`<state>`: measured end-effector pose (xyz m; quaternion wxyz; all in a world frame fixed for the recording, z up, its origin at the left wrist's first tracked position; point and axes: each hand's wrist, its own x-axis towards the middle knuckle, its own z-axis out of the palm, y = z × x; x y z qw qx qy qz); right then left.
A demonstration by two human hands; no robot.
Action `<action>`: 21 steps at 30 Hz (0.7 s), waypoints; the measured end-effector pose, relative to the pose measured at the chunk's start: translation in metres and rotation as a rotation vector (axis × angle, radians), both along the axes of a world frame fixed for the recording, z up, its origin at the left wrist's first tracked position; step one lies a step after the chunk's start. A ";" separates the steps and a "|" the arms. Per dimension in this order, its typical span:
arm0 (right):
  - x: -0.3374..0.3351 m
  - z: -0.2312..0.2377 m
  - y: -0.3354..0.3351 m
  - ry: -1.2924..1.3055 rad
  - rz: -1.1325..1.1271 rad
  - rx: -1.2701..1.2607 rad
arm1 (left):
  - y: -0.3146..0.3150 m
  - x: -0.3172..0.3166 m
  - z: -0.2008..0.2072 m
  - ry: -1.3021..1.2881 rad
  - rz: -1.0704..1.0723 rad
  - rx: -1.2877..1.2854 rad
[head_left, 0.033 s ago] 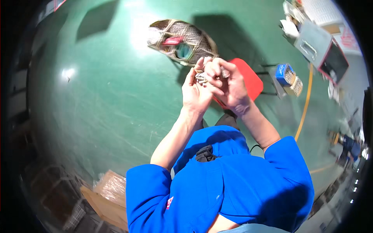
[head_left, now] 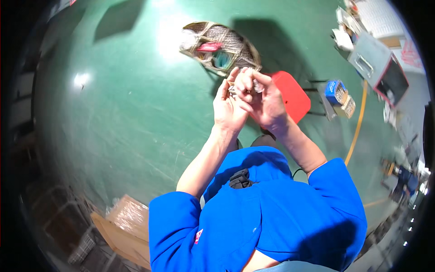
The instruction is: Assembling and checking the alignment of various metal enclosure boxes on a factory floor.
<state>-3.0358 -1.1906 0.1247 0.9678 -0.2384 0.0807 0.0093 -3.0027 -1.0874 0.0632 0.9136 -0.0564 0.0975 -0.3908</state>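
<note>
My left hand [head_left: 229,111] is raised in front of me, palm up, its thumb and fingers curled round some small pale pieces [head_left: 232,89]. Against it, my right hand [head_left: 268,102] bends its fingers over the same pieces. A pale, shiny bit [head_left: 258,86] shows between the right thumb and fingers. Both hands touch or nearly touch; the pieces are too small and blurred to name. Just beyond my fingertips stands a dark woven piece with pale ribs [head_left: 226,35], with a red item [head_left: 210,46] and a teal item [head_left: 222,59] at its hollow side.
A red stool [head_left: 294,99] stands behind my right hand. Right of it, a small stand bears a blue container [head_left: 335,92] and a tan one [head_left: 347,108]. A grey box [head_left: 364,54] sits farther right, past a yellow floor line [head_left: 357,129]. Cardboard [head_left: 122,240] lies at lower left.
The view has shifted slightly, so the woven piece, stool and stand appear a little farther right. My hands stay together, with the right fingers slightly moved.
</note>
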 end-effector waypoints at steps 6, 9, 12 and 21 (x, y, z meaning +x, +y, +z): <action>0.080 0.003 0.117 -0.272 0.188 -0.491 | 0.097 0.063 0.051 0.047 0.357 0.367; 0.125 0.012 0.161 -0.265 0.217 -0.341 | 0.134 0.097 0.051 -0.063 0.454 0.303; 0.186 0.015 0.186 -0.445 0.239 -0.291 | 0.163 0.141 0.056 -0.040 0.506 0.182; 0.378 0.091 0.206 -0.778 0.320 -1.162 | 0.246 0.315 0.100 0.029 0.601 0.064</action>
